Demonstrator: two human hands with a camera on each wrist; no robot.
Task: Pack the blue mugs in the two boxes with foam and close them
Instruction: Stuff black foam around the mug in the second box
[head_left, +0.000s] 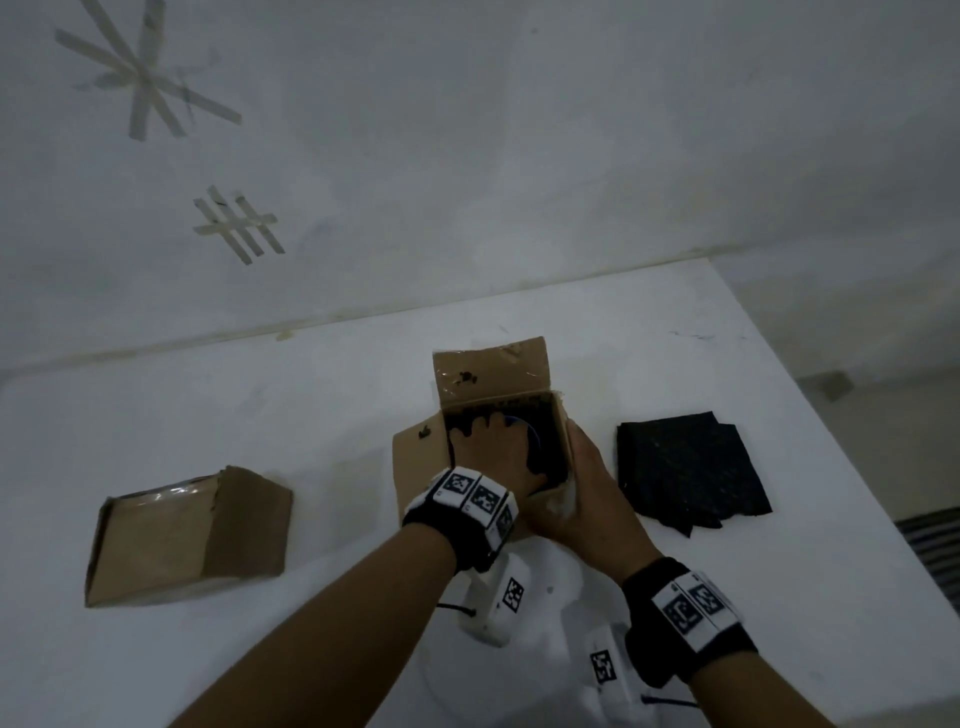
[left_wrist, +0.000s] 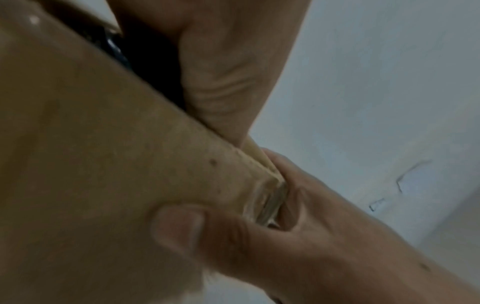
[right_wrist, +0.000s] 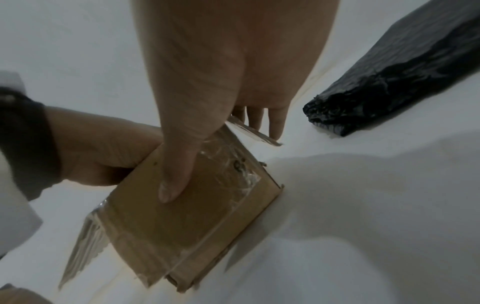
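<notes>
An open cardboard box (head_left: 493, 374) stands mid-table with its flaps up and black foam lining inside. Just a blue rim arc of a mug (head_left: 535, 439) shows in it, and a bluish glint (left_wrist: 114, 47) in the left wrist view. My left hand (head_left: 493, 447) reaches down into the box beside the mug, with its fingertips hidden. My right hand (head_left: 582, 488) grips the box's near right corner. Its thumb (right_wrist: 176, 164) presses the near wall (right_wrist: 182, 216) and its fingers (right_wrist: 262, 119) lie along the right wall. A second box (head_left: 192, 540) lies on the left, flaps down.
A stack of black foam pieces (head_left: 685, 467) lies to the right of the open box, also seen as a dark slab (right_wrist: 389, 82). The white table (head_left: 779, 597) ends at a wall behind and has an edge at the right.
</notes>
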